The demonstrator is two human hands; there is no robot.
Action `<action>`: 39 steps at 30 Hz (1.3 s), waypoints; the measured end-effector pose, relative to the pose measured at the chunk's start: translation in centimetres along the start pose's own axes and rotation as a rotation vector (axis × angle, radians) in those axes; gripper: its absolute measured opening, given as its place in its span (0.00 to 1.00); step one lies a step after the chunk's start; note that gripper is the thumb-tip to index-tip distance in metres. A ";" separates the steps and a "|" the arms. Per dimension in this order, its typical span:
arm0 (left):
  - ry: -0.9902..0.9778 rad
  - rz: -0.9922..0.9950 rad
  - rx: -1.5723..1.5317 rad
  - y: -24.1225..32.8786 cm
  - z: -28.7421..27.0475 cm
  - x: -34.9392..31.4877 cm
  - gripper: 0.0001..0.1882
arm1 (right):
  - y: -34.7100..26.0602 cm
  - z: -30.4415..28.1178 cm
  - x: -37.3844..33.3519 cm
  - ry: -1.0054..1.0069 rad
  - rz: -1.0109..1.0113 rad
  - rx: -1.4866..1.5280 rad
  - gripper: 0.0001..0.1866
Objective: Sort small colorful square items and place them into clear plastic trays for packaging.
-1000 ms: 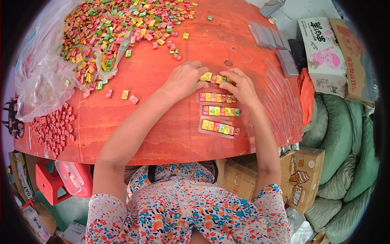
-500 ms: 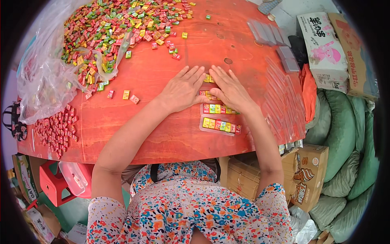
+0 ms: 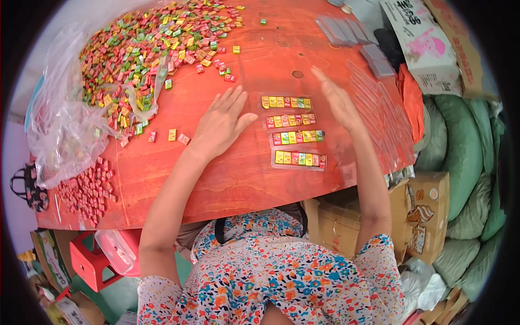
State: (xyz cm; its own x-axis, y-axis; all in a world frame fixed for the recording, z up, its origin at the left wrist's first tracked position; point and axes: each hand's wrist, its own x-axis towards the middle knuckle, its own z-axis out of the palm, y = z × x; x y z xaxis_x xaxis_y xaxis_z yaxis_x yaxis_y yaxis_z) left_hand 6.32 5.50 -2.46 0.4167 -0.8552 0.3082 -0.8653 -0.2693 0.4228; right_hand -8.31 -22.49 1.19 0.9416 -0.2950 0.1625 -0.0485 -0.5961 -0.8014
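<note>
Several short rows of tiny colourful boxes lie one below another on the red table (image 3: 238, 179). The farthest row (image 3: 286, 102) and the nearest row (image 3: 300, 158) both rest in clear plastic trays, as do the rows between. My left hand (image 3: 222, 124) is at the left of the rows, palm down, fingers stretched and thumb out toward them; it holds nothing. On their right side is my right hand (image 3: 338, 103), turned edgewise with its fingers straight and nothing in it. Both hands are apart from the rows.
A big heap of mixed tiny boxes (image 3: 146, 49) spreads over the far left beside a clear plastic bag (image 3: 65, 124). Red boxes (image 3: 89, 189) lie nearer. Clear plastic strips (image 3: 379, 124) and stacked clear cases (image 3: 377, 60) are on the right; cartons (image 3: 425, 49) and green sacks (image 3: 457, 157) stand beyond.
My hands have parted, the left moving left and the right moving right, uncovering the far rows. The view has shifted and tilted slightly.
</note>
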 end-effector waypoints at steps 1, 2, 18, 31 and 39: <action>-0.019 -0.026 -0.005 -0.2 -0.1 -0.8 0.34 | 0.3 -0.3 -0.2 0.011 0.013 0.004 0.34; -0.029 -0.048 -0.005 0.2 -0.3 -1.5 0.35 | 0.4 -0.8 -0.6 0.055 0.032 -0.047 0.32; -0.065 0.004 0.065 3.2 1.5 -3.5 0.29 | 0.9 1.3 -4.6 0.186 0.141 -0.330 0.17; 0.094 -0.095 0.021 3.8 1.9 0.0 0.14 | 1.2 1.6 -4.0 0.196 0.173 -0.286 0.15; 0.067 -0.053 0.035 2.0 2.9 5.2 0.09 | -1.1 4.5 -0.8 0.091 -0.009 -0.290 0.13</action>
State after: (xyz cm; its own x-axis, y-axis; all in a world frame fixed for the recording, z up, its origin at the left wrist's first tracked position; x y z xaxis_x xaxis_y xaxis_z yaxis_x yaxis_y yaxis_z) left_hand 5.98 -0.75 -2.45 0.4792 -0.8080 0.3427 -0.8500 -0.3300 0.4105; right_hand -7.54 -18.22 -0.70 0.9095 -0.3461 0.2304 -0.1452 -0.7836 -0.6040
